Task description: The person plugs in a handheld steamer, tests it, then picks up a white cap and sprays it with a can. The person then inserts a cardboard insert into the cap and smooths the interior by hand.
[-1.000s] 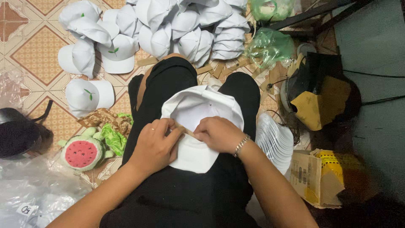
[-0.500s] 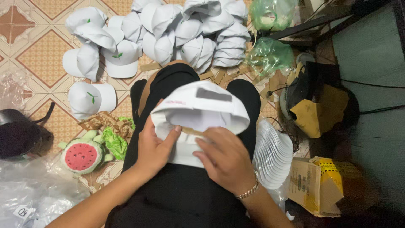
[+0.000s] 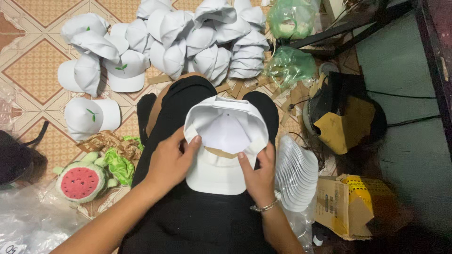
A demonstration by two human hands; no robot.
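A white cap (image 3: 225, 136) lies upside down on my lap, its hollow facing up and its brim toward me. A strip of brown cardboard (image 3: 220, 152) shows inside it at the brim edge. My left hand (image 3: 170, 160) grips the cap's left rim, thumb on the inner edge. My right hand (image 3: 256, 175), with a bracelet at the wrist, holds the right side, its fingers on the brim by the cardboard.
A heap of white caps (image 3: 188, 40) covers the tiled floor ahead. A watermelon plush toy (image 3: 80, 181) lies at my left, a stack of white plastic inserts (image 3: 296, 171) and a yellow cardboard box (image 3: 351, 204) at my right. Green bags (image 3: 289, 66) sit beyond.
The cap has been turned so its hollow opens upward. My right hand moved from the cap's middle to its right edge, and my left hand shifted to the left rim.
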